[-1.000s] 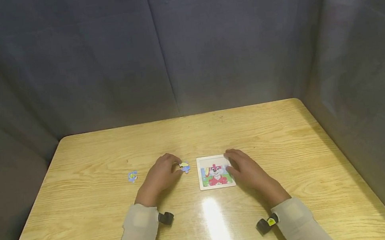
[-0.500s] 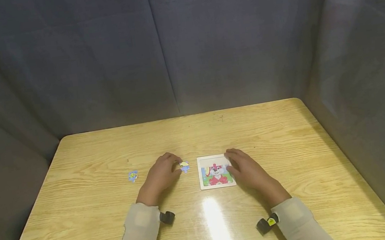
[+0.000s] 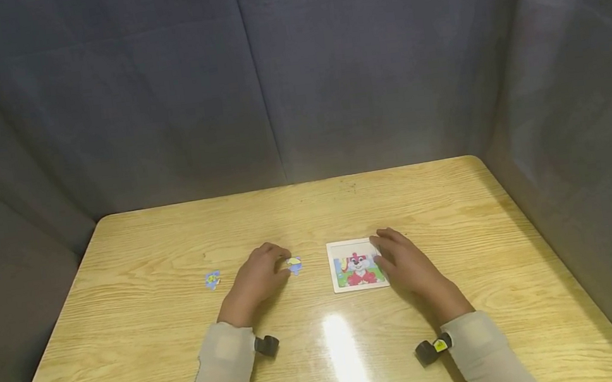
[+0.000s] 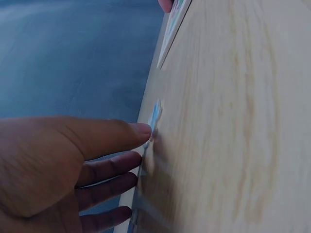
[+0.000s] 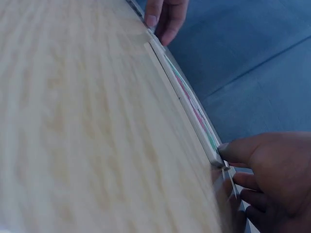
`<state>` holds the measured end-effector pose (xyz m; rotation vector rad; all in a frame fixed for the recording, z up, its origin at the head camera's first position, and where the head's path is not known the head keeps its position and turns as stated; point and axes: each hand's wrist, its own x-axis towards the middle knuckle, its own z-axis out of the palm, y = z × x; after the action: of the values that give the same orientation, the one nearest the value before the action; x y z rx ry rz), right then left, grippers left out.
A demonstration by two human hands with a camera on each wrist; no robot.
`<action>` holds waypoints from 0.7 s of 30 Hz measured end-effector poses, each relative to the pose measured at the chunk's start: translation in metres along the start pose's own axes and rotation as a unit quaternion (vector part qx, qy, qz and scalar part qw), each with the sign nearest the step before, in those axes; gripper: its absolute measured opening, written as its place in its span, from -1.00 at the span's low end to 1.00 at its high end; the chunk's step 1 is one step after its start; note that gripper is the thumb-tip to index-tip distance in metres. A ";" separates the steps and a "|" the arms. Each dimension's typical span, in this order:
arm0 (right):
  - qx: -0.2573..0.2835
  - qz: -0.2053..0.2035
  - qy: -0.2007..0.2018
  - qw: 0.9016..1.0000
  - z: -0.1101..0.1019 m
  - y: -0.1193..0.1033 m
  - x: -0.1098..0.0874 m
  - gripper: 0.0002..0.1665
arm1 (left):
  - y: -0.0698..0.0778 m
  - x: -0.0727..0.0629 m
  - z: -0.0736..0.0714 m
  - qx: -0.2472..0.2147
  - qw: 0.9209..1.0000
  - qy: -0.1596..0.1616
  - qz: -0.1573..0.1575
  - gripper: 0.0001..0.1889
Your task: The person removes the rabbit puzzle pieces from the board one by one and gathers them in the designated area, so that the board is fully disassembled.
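- We see the left hand (image 3: 256,280) on the bench (image 3: 286,219); its grip is together on a blue and yellow puzzle piece (image 3: 295,265), with the thumb at the near edge.
- In the left wrist view, we find the tip of the thumb against this piece, which is very low over the wood or on it; we cannot tell which.
- The right hand (image 3: 408,266) has its grip clamped on the right side of the white puzzle frame (image 3: 361,287), near the upper corner.
- We see this frame to the right of the held piece, apart from it; a red and white cartoon animal fills its lower part, and pale base shows above.
- A second puzzle piece (image 3: 212,280), blue with yellow, lies to the left of the left hand.
- Behind the bench we see a dark curtain (image 3: 158,107).
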<state>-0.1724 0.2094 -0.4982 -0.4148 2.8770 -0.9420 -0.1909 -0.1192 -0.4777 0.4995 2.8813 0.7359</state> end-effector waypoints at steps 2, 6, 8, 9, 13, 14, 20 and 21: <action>0.003 -0.007 -0.001 1.000 -0.001 0.003 0.000 -0.42 | 0.005 0.000 -0.001 0.003 1.000 0.004 0.005 -0.61; 0.000 -0.014 0.002 1.000 0.000 0.006 0.002 -0.39 | 0.023 0.000 -0.003 0.004 1.000 0.014 0.027 -0.59; 0.006 -0.017 0.003 1.000 0.001 0.006 0.003 -0.37 | 0.034 0.001 0.000 0.004 0.999 0.012 0.044 -0.57; 0.010 -0.020 0.004 1.000 0.002 0.006 0.003 -0.36 | 0.040 0.002 0.002 0.007 0.999 0.006 0.052 -0.55; 0.023 -0.046 0.004 0.999 0.004 0.003 0.003 -0.31 | 0.059 0.007 0.017 0.021 0.996 -0.024 0.078 -0.51; 0.020 -0.051 0.003 0.998 0.005 0.002 0.003 -0.30 | 0.063 0.008 0.021 0.024 0.996 -0.032 0.084 -0.51; 0.014 -0.065 -0.005 0.998 0.008 -0.002 0.001 -0.27 | 0.078 0.011 0.039 0.018 0.993 -0.058 0.098 -0.48; 0.016 -0.065 -0.007 0.998 0.008 -0.002 0.001 -0.28 | 0.080 0.011 0.041 0.015 0.993 -0.057 0.098 -0.48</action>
<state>-0.1716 0.2029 -0.5031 -0.6082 2.8483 -0.9979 -0.1702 -0.0315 -0.4748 0.8097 2.7671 0.6667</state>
